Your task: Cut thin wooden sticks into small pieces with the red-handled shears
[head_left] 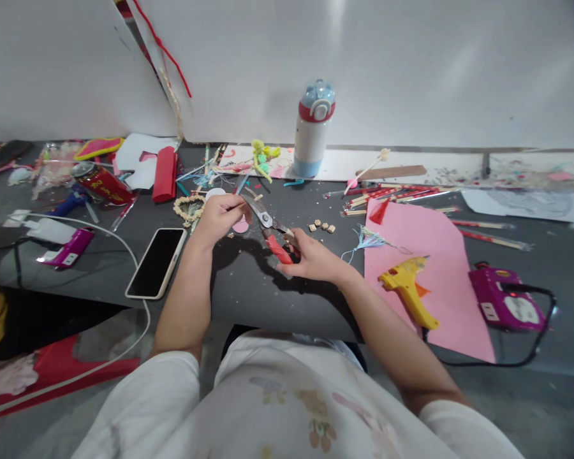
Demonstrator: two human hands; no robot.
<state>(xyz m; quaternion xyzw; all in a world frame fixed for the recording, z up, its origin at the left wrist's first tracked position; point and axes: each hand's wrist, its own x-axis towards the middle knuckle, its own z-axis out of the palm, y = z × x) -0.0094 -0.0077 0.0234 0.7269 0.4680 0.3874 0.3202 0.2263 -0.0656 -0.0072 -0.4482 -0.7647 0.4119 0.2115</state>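
My right hand (310,255) is closed around the handles of red-handled shears (278,247), which stand partly open at mid-table. Near the tip of the blades, my left hand (224,217) has its fingers pinched together; whatever lies between them is too small to make out. Just beyond my left hand is a heart-shaped ring of beige pieces (188,209). Several small beige pieces (321,226) lie to the right of the shears. A pink disc (240,224) shows beside my left fingertips.
A bottle (310,131) stands at the back. To the left are a phone (156,263) and a red can (101,183). On the right, a yellow glue gun (411,290) rests on pink sheet (447,255), beside a purple power strip (507,298) with a black cable.
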